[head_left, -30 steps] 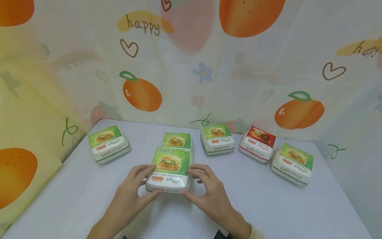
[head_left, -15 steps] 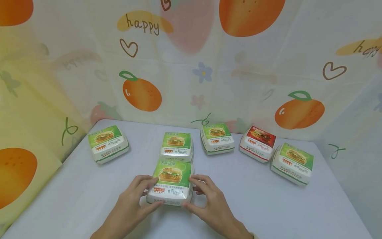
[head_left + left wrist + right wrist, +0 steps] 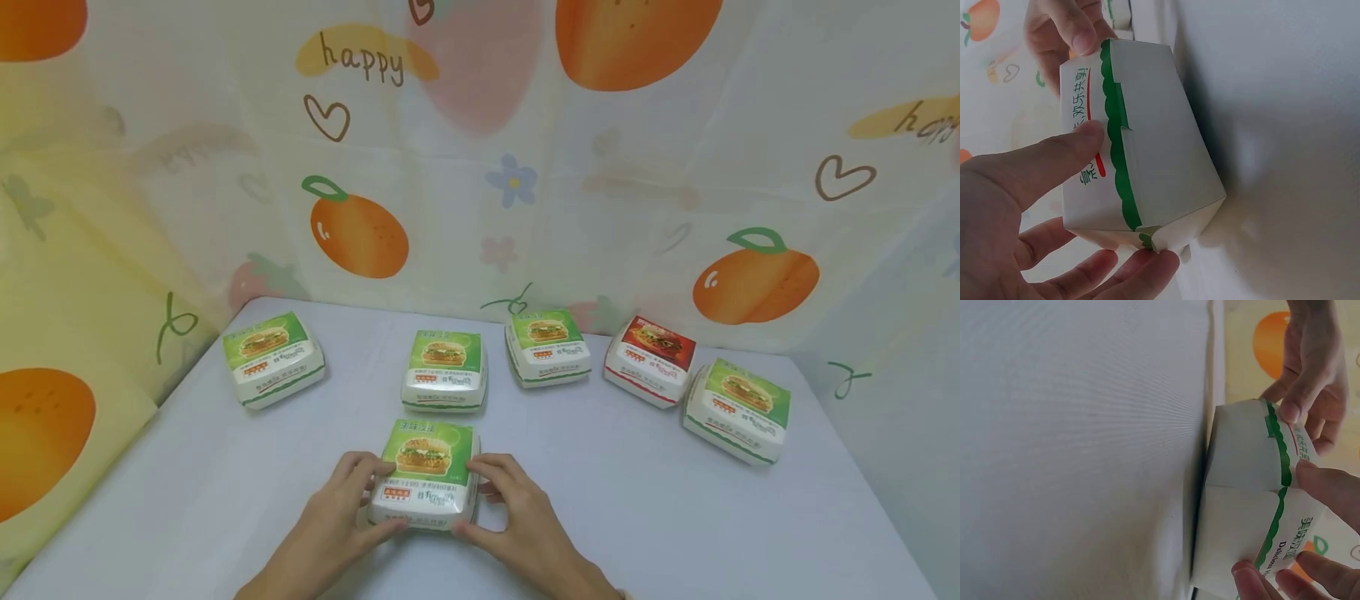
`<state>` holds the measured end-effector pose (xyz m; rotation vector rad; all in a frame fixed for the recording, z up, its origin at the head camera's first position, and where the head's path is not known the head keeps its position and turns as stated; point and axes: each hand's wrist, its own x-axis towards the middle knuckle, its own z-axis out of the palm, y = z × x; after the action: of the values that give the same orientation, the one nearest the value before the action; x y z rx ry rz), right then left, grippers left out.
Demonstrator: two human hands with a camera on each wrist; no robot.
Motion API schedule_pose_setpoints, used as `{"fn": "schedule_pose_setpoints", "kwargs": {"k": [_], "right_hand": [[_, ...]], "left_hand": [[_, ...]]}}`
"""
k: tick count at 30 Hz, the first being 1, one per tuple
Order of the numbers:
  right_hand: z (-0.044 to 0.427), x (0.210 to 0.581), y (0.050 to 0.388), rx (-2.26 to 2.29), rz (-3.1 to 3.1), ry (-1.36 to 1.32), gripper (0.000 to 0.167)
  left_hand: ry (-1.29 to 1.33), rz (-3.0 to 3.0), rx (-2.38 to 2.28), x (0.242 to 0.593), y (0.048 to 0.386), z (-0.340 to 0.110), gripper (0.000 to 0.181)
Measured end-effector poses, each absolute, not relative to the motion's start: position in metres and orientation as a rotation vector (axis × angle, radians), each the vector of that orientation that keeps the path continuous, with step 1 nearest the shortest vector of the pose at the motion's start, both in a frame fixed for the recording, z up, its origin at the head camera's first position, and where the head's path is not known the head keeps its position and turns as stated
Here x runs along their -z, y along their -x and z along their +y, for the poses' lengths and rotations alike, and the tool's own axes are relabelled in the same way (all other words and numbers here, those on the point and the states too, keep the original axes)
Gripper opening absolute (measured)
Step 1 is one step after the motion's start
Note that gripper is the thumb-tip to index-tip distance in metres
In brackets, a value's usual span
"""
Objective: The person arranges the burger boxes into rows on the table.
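A green-and-white burger box (image 3: 422, 492) with a burger picture on its lid sits upright near the front middle of the table. My left hand (image 3: 330, 521) grips its left side, with the thumb on the front face and the fingers along the side. On the other side, my right hand (image 3: 523, 529) holds it the same way. The left wrist view shows the lid shut over the white base of the burger box (image 3: 1160, 134), its scalloped green edge lined with a small tab. Whether its underside touches the table, I cannot tell.
Just behind stands another green burger box (image 3: 444, 371). Further green boxes stand at the back left (image 3: 273, 362), back middle (image 3: 549, 348) and right (image 3: 738, 410). A red burger box (image 3: 650, 360) sits between the latter two. A fruit-print curtain (image 3: 450, 167) hangs behind the white table (image 3: 675, 533).
Both hands have brought the burger box toward the front edge, away from the green box behind it. That box was partly covered before and now shows whole, with a gap between them.
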<state>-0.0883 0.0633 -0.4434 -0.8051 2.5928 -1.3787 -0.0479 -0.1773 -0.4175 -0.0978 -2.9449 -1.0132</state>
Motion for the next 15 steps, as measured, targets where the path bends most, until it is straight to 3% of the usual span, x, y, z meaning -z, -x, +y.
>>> {"fn": "schedule_pose_setpoints", "kwargs": {"k": [15], "right_hand": [[0.0622,0.4466,0.0876,1.364,2.595,0.859,0.060]], "left_hand": [[0.104,-3.014,0.943,0.4161,0.0472,-0.1781,0.056]]}}
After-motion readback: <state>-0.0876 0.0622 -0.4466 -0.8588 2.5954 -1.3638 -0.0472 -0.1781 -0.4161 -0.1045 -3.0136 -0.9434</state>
